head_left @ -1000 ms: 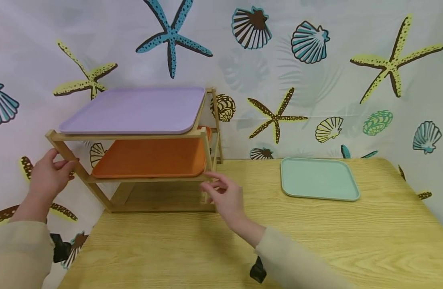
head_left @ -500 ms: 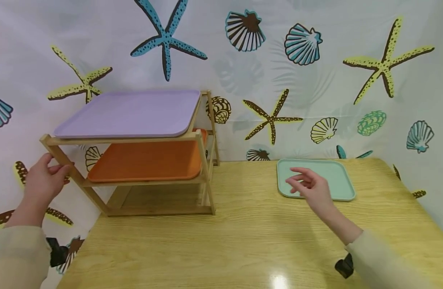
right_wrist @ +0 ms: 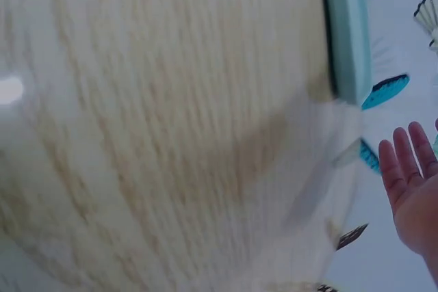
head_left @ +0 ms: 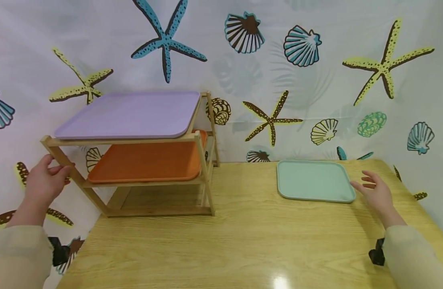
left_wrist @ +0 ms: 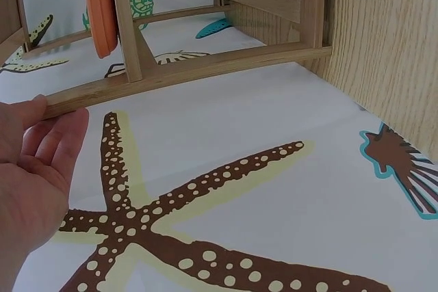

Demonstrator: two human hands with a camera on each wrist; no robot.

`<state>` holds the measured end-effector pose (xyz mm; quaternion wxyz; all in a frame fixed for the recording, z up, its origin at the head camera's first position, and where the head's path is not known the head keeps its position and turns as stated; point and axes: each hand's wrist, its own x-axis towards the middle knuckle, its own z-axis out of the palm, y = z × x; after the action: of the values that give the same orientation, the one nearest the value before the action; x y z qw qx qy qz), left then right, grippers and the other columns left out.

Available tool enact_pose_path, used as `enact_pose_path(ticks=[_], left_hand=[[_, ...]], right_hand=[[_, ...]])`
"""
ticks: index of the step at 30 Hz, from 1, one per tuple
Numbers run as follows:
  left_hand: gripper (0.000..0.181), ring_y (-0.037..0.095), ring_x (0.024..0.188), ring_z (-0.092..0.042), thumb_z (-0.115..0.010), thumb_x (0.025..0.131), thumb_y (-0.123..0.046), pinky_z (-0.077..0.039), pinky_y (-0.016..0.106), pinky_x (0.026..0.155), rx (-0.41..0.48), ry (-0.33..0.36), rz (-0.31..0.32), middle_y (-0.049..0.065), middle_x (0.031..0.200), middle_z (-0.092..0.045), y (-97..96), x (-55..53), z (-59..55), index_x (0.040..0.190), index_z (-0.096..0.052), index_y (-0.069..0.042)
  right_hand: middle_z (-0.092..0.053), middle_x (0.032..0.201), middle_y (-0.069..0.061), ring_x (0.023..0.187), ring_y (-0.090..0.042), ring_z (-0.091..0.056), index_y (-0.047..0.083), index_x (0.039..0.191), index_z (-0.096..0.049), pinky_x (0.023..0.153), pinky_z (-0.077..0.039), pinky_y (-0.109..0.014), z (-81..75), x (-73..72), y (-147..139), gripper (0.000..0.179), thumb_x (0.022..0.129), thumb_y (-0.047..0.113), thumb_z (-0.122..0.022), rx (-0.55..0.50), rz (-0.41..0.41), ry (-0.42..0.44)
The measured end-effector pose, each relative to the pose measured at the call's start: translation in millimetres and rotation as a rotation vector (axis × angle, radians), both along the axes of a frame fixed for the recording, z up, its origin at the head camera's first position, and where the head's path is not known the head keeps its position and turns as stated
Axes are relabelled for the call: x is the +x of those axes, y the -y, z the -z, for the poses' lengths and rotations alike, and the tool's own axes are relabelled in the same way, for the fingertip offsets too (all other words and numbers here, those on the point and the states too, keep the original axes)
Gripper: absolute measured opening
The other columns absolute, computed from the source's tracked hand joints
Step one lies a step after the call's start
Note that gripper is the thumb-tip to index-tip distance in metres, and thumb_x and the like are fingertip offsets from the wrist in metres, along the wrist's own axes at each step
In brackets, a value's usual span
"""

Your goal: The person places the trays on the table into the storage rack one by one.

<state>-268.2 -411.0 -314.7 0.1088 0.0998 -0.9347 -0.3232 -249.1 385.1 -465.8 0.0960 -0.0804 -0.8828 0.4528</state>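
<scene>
A wooden rack (head_left: 160, 210) stands at the table's left, with a lilac tray (head_left: 129, 114) on its top tier and an orange tray (head_left: 145, 161) on the tier below. My left hand (head_left: 44, 182) grips the rack's front left post, thumb on one side and fingers on the other, as the left wrist view shows on the post (left_wrist: 205, 70). To the right, a mint green tray (head_left: 315, 180) lies flat on the table. Just off its right edge is my right hand (head_left: 379, 196), holding nothing. Its fingers (right_wrist: 406, 156) look extended in the right wrist view.
The wood-grain table (head_left: 221, 241) runs along the front. Behind it and at both sides hangs a white cloth (head_left: 243, 80) printed with starfish and shells. The rack's bottom tier holds no tray.
My right hand has travelled from the rack's front right post, over the green tray, to that tray's right side. My left hand stays on the post. The camera view shifted slightly.
</scene>
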Motion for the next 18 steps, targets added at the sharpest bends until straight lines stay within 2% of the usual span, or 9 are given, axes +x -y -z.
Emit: enact_pose_path(ticks=[5,7,11,15,18], left_hand=[[0.062,0.054,0.108,-0.055,-0.042,0.105,-0.029,-0.053,0.019,0.058,0.016,0.005,0.006,0.040,0.133,-0.044,-0.3,0.4,0.4,0.152,-0.016,-0.001],[0.062,0.054,0.108,-0.055,-0.042,0.104,-0.029,-0.050,0.014,0.055,0.022,0.003,0.006,0.039,0.132,-0.045,-0.2,0.5,0.3,0.153,-0.016,-0.001],[0.061,0.054,0.107,-0.055,-0.042,0.104,-0.029,-0.050,0.013,0.055,0.012,0.000,0.002,0.038,0.132,-0.046,1.3,1.3,-0.3,0.152,-0.017,-0.001],[0.061,0.054,0.107,-0.055,-0.043,0.104,-0.030,-0.050,0.014,0.055,0.013,0.000,0.005,0.038,0.132,-0.046,1.4,1.1,-1.2,0.152,-0.018,-0.001],[0.061,0.054,0.107,-0.055,-0.043,0.104,-0.030,-0.050,0.013,0.055,0.019,-0.005,0.013,0.038,0.132,-0.046,1.2,0.9,-1.2,0.152,-0.018,-0.001]], right_hand=[[-0.028,0.143,-0.041,0.124,-0.056,-0.035,-0.007,0.151,-0.016,0.095,-0.039,-0.063,15.5,2.2,-11.1,0.079,0.099,0.039,-0.054,0.027,-0.045,0.086],[-0.030,0.142,-0.041,0.123,-0.056,-0.037,-0.007,0.150,-0.016,0.094,-0.040,-0.063,20.5,2.6,-12.0,0.079,0.099,0.038,-0.055,0.050,-0.077,0.104],[-0.038,0.136,-0.040,0.118,-0.055,-0.042,-0.009,0.149,-0.020,0.091,-0.044,-0.059,28.1,-0.4,-9.1,0.074,0.099,0.030,-0.058,0.084,-0.115,0.115],[-0.045,0.126,-0.038,0.109,-0.050,-0.050,-0.011,0.146,-0.026,0.082,-0.050,-0.048,30.7,-3.3,-5.5,0.069,0.098,0.027,-0.059,0.122,-0.096,0.122],[-0.049,0.117,-0.036,0.099,-0.044,-0.055,-0.013,0.141,-0.033,0.072,-0.048,-0.036,29.4,-3.8,-5.3,0.063,0.098,0.025,-0.059,0.150,-0.069,0.130]])
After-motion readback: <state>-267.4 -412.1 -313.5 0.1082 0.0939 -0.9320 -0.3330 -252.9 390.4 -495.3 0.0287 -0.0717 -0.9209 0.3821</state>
